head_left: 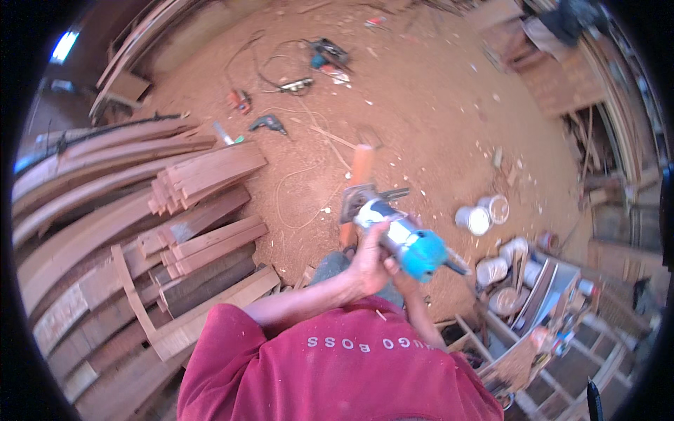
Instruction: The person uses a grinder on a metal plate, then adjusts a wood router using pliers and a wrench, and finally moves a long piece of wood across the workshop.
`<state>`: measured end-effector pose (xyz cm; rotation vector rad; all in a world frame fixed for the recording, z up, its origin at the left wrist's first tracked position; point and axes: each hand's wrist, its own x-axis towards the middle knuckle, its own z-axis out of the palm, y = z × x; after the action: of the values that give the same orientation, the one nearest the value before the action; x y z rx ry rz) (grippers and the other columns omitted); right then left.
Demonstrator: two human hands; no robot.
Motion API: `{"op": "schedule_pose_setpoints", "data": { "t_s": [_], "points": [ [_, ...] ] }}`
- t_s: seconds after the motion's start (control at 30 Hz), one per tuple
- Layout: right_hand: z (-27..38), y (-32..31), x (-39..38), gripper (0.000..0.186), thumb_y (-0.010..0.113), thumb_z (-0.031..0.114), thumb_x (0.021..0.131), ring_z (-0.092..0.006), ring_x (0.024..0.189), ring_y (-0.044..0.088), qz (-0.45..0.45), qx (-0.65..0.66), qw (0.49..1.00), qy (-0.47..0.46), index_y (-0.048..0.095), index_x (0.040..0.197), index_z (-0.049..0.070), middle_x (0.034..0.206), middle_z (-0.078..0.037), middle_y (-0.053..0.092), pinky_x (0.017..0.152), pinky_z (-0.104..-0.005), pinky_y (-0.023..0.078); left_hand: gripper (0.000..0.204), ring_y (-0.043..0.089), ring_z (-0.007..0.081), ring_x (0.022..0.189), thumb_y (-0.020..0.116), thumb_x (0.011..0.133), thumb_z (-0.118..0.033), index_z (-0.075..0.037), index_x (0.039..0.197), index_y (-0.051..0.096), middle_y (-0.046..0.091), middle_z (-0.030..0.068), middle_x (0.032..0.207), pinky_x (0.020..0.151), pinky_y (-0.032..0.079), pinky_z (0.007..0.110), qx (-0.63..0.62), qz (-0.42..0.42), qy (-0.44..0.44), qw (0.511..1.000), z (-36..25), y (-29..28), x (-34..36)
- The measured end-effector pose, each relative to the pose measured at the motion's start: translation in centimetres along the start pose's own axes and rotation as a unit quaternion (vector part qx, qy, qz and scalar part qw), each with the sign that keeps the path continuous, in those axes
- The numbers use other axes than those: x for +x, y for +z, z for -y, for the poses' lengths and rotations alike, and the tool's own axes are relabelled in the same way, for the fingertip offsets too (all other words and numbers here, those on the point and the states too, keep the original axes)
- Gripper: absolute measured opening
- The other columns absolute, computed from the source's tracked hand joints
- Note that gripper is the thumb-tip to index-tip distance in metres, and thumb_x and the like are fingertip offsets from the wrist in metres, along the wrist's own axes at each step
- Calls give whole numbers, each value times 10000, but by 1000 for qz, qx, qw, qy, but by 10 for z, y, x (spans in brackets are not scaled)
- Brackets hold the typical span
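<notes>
Scanning from the left, we meet stacks of sawn planks (210, 172), already cut to length by the look of them. Next along, on the dusty floor, we spot a red power tool (239, 100) and a pistol-grip drill (269, 125), both lying untouched. Now the middle, and here's the action: the trim router (397, 231) is in front of us, its square base plate (349, 205) overlapping a strip of orange-brown timber (361, 165). Our left hand (368, 264) is wrapped round the silver barrel, fingers closed on it. Our right hand (406, 284) sits under the teal cap, fingers mostly hidden, so we can't tell how far they close. How far along? The router is taken up, that much is done; we can't make out a worked edge or plate contact, so what's left is anyone's guess. Over to the right, we've got white buckets (472, 220).
</notes>
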<state>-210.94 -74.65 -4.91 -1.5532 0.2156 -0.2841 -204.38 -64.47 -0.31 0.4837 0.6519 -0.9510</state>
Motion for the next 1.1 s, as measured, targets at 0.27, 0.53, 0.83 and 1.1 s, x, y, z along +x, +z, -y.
{"op": "schedule_pose_setpoints", "data": {
  "t_s": [0.27,0.53,0.83,1.1],
  "points": [
    [71,90,218,906,771,438,819,-284,1291,468,-83,214,968,-97,288,1494,76,1439,-130,434,1097,-438,390,651,483,215,1298,489,1009,-465,-28,1474,360,505,132,1414,1098,343,350,407,185,394,803,-148,93,-34],
    [54,140,460,660,777,282,765,-284,1205,553,-59,751,647,117,500,1319,54,1313,-108,572,1166,-533,291,639,515,261,1273,392,1038,-498,-57,1499,359,497,162,1425,1062,401,414,482,347,189,782,-458,38,-41],
    [86,185,670,898,773,339,720,-367,1427,281,-125,795,589,-73,350,1423,-26,1487,-193,375,1200,-540,194,622,620,351,1117,407,1008,-511,46,1170,633,647,248,1182,971,457,432,208,-578,295,731,-573,-389,48],
    [181,250,813,706,735,561,777,-378,1121,578,-450,248,720,-466,517,1220,56,1242,-163,585,1018,-590,437,677,684,354,959,370,1001,-565,43,1079,659,678,291,993,833,518,453,401,-527,94,743,-636,-434,96]
  ]
}}
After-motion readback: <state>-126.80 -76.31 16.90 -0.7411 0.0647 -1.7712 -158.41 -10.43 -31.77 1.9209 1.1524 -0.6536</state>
